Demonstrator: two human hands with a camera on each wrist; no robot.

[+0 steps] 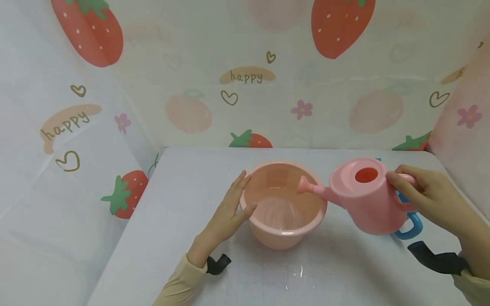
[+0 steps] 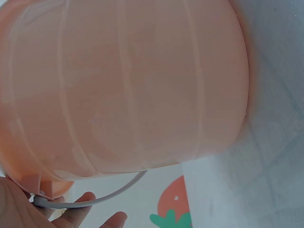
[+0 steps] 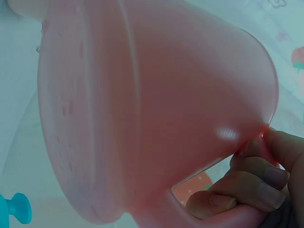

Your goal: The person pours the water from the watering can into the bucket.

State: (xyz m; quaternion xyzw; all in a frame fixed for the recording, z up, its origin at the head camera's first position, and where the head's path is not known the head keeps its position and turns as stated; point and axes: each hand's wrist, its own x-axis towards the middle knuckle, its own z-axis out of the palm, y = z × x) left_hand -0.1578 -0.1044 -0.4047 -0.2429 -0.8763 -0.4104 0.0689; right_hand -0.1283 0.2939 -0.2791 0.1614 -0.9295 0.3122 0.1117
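A peach-coloured bucket (image 1: pixel 277 241) stands upright on the table, with a shiny, water-like surface inside. My left hand (image 1: pixel 223 216) rests at its left rim, fingers straight and spread; in the left wrist view the fingers show beside the bucket's grey carrying handle (image 2: pixel 114 193). On the other side, my right hand (image 1: pixel 440 197) grips the handle of a pink watering can (image 1: pixel 371 208), fingers curled round it. The can is held almost level, its spout's flared rose (image 1: pixel 304 185) over the bucket's right part. Droplets cling to the can's base in the right wrist view.
Behind the watering can, mostly hidden by it, is a blue thing with a curved handle (image 1: pixel 411 229). Small wet drops (image 1: pixel 301 271) lie on the white table (image 1: pixel 183 187) in front of the bucket. Printed sheets with strawberries (image 1: pixel 342 29) rise at the back and sides.
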